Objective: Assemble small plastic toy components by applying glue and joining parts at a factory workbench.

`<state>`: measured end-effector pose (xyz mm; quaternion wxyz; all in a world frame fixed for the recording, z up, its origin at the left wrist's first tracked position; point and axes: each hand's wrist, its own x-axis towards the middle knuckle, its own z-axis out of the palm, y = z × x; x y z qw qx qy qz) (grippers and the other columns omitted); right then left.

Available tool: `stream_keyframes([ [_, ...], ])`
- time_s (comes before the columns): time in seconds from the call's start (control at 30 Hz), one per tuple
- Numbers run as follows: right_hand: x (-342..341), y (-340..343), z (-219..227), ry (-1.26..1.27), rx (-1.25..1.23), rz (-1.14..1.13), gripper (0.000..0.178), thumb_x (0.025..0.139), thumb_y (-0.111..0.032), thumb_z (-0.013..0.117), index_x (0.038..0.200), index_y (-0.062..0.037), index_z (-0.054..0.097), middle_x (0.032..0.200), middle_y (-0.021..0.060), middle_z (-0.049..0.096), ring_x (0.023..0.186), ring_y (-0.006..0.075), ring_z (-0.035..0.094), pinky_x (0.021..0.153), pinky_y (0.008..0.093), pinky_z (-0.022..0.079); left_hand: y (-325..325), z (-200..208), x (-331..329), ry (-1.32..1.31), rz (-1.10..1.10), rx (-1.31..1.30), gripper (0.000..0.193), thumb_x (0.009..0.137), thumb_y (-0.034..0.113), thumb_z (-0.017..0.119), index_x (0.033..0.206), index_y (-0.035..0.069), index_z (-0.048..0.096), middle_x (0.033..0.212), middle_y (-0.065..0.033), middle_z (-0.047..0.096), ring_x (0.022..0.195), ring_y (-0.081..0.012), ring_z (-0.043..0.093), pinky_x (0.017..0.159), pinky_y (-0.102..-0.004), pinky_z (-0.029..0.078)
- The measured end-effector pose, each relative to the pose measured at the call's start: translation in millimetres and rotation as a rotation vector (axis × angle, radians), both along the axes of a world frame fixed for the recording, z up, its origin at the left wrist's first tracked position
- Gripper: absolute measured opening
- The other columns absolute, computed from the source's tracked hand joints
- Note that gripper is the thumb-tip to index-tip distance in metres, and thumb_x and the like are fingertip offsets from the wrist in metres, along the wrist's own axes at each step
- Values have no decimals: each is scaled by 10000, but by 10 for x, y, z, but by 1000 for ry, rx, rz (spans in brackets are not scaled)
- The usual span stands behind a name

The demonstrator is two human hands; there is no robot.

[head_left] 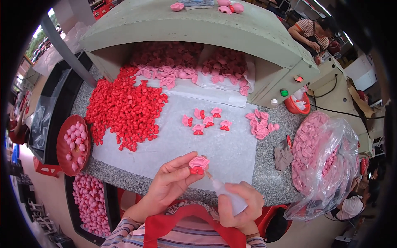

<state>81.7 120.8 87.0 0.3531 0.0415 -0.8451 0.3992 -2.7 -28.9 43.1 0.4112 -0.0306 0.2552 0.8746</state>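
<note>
My left hand point(173, 178) pinches a small pink-and-red plastic piece point(199, 164) between thumb and fingers, above the front edge of the white sheet point(165, 151). In my right hand point(244, 202) is a whitish squeeze bottle point(230, 197), tilted so that its thin nozzle meets or nearly meets the piece's lower right side; I cannot tell if they touch. Beyond my hands, several similar pink-and-red pieces point(209, 121) lie loosely grouped on the sheet. A large heap of small red parts point(124, 107) spreads to their left, and a small pile of pink parts point(260, 125) is to their right.
A grey-green metal housing point(194, 25) arches over more pink parts at the back. At left stand a red bowl point(60, 155) and a black crate point(111, 202), both with pink round pieces. A clear plastic bag point(345, 140) of pink parts rests at right. Another person point(312, 35) sits back right.
</note>
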Motion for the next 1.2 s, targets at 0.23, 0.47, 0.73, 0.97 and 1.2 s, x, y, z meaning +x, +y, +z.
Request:
stream_keyframes([
  [0.23, -72, 791, -884, -331, -1134, -283, 296, 694, 9, 575, 984, 27, 515, 794, 90, 583, 656, 146, 574, 583, 262, 480, 22, -180, -72, -69, 49, -21, 424, 853, 75, 495, 1244, -31, 368, 1143, -174, 508, 1064, -278, 513, 924, -365, 425],
  [0.47, -651, 1625, -1287, -255, -39, -768, 294, 631, -153, 705, 850, -14, 567, 799, 115, 564, 655, 260, 564, 597, 346, 463, 167, -113, 1, -150, -110, -51, 428, 857, 102, 499, 1246, -22, 369, 1156, -161, 500, 1089, -272, 493, 923, -350, 423],
  [0.73, -400, 1235, -1130, -294, 5, -540, 127, 651, -98, 673, 734, -34, 601, 811, 103, 604, 723, 281, 593, 609, 338, 473, 126, -203, -72, -153, -41, -59, 434, 857, 109, 497, 1247, -26, 364, 1157, -160, 498, 1089, -271, 492, 929, -342, 417],
  [0.97, -42, 914, -1322, -108, 501, -118, 184, 577, 9, 637, 745, -53, 596, 817, 69, 621, 729, 228, 611, 618, 293, 497, 206, -185, -103, -186, -119, -36, 444, 859, 114, 494, 1253, -31, 349, 1164, -158, 489, 1093, -265, 488, 934, -334, 412],
  [1.2, 187, 801, -1191, -376, 29, -250, 135, 667, 21, 637, 789, -33, 619, 806, 79, 619, 719, 206, 614, 628, 283, 492, 131, -198, -121, -174, -68, -51, 449, 858, 125, 499, 1254, -24, 348, 1169, -149, 483, 1091, -256, 488, 939, -325, 407],
])
